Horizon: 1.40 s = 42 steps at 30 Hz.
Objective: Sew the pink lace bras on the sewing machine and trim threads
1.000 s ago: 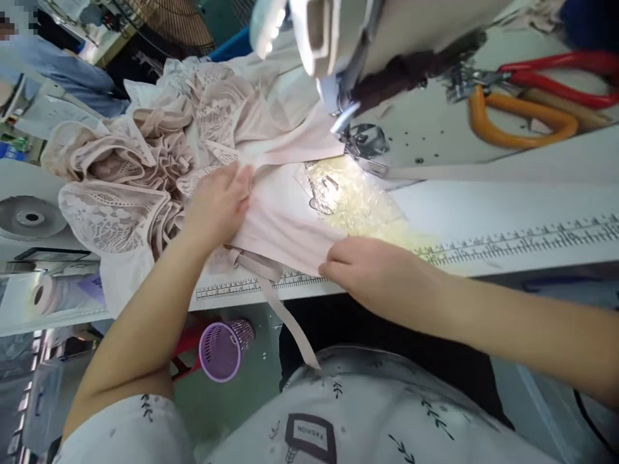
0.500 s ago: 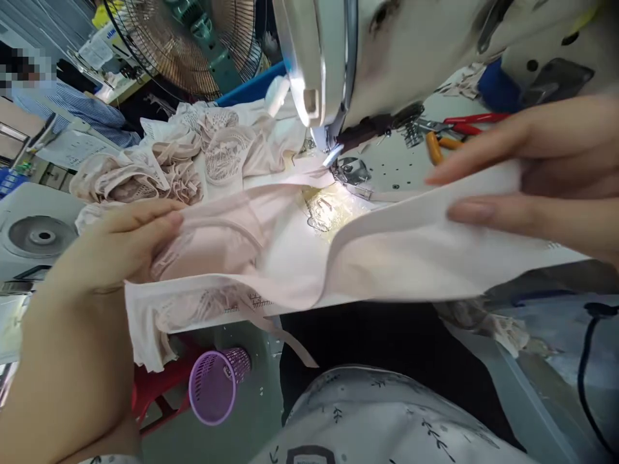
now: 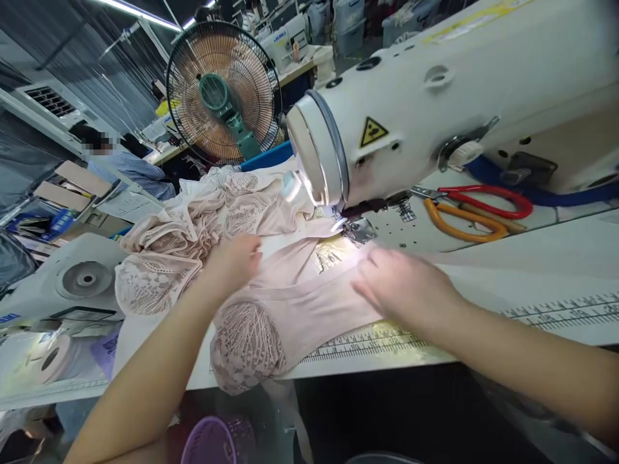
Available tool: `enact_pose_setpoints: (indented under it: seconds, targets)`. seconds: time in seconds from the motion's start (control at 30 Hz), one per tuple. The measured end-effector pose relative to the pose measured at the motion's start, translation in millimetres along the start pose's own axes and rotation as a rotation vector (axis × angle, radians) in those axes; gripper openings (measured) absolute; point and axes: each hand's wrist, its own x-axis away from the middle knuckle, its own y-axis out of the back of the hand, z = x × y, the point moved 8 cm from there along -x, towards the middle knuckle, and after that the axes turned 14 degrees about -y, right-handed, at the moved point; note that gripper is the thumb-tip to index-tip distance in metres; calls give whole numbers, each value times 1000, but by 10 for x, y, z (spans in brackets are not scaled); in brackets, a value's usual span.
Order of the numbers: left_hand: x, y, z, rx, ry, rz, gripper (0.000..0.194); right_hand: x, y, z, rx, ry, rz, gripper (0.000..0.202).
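Both hands, left hand (image 3: 235, 259) and right hand (image 3: 403, 288), lie flat, seemingly pressing the pale pink lace-trimmed garment (image 3: 294, 303), which stretches between them, the right nearer the needle.

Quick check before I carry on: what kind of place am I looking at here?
Most likely a garment factory floor. An industrial sewing machine stands over pink lace fabric that both hands press flat, a pile of similar pieces waits behind, and more machines line the background.

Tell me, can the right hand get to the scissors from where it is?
Probably yes. The right hand rests on the pink cloth, and the scissors lie on bare table behind it, beneath the machine arm, with nothing between them.
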Motion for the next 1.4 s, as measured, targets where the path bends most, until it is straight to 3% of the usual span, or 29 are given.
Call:
enact_pose_setpoints:
  seconds: [0.1, 0.17, 0.27, 0.37, 0.5, 0.63, 0.73, 0.87, 1.03, 1.4]
  targets:
    - [-406, -145, -433, 112, -130, -58, 26, 103, -142, 194, 48, 50, 40, 18]
    - [-687, -313, -569, 166, -141, -77, 22, 143, -227, 327, 37, 110, 45, 30]
    - [-1010, -479, -500, 163, -20, -118, 27, 140, -332, 398, 5, 204, 58, 42]
    - [-1141, -464, -375, 166, 58, -132, 28, 70, -392, 302, -13, 261, 79, 49]
    - [-988, -269, -417, 158, -23, -142, 23, -34, -393, 153, -84, 310, 107, 55]
    - [-625, -380, -801, 245, -490, -66, 23, -70, -377, 130, -135, 361, 148, 56]
    - [-383, -533, -925, 287, -735, -174, 39, 0, -314, 120, -114, 368, 89, 51]
    - [-407, -714, -866, 242, -732, -238, 42, 250, -196, 61, -116, 391, 7, 47]
    - [-545, -696, -875, 217, -739, -246, 43, 464, -118, -49, -87, 447, -3, 46]
    - [-639, -731, -860, 219, -713, -197, 44, 465, -105, -50, -37, 506, -14, 46]
